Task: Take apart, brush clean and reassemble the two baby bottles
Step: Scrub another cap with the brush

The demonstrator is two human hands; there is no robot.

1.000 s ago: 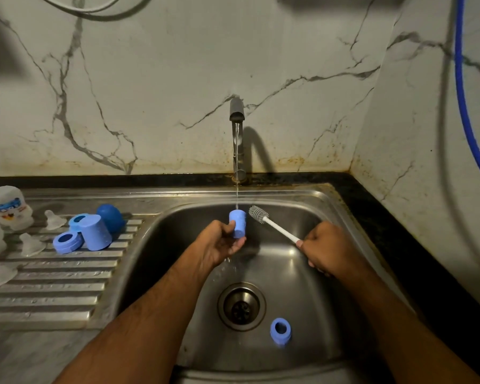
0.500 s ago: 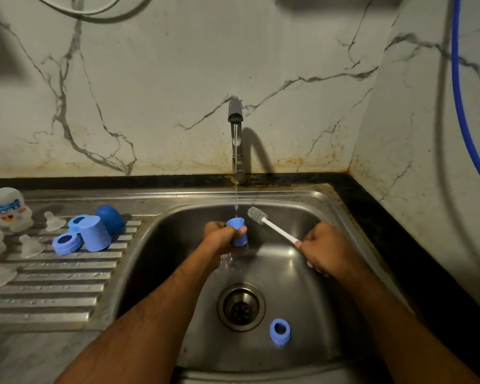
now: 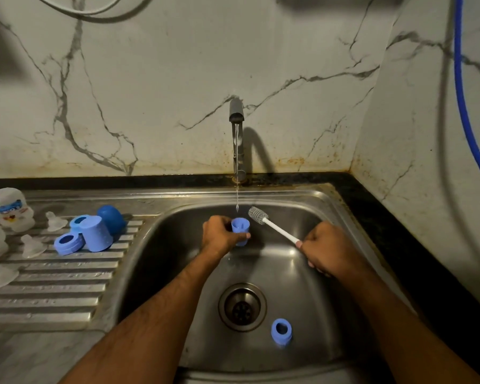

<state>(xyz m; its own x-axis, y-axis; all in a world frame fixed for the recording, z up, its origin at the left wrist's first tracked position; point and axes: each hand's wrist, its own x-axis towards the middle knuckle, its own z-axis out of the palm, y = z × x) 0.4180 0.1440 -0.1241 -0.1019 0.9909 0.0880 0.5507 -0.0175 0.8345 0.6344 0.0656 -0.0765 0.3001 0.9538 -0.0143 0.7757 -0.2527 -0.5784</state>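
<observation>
Under the running tap (image 3: 236,139), a blue cap (image 3: 240,230) is pinched upright in the left hand (image 3: 219,234). The brush (image 3: 272,225), at its 3 o'clock, is clasped in the right hand (image 3: 323,252).

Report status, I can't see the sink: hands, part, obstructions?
Left hand grips blue cap under tap stream. Right hand holds brush beside it. Nothing between them.

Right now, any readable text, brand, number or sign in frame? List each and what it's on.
None legible.
Clear bottle on the drainboard: printed label with blue and red marks, too blurred to read.
Blue cap held by the left hand, blue ring in the sink, brush held by the right hand: no markings visible.
</observation>
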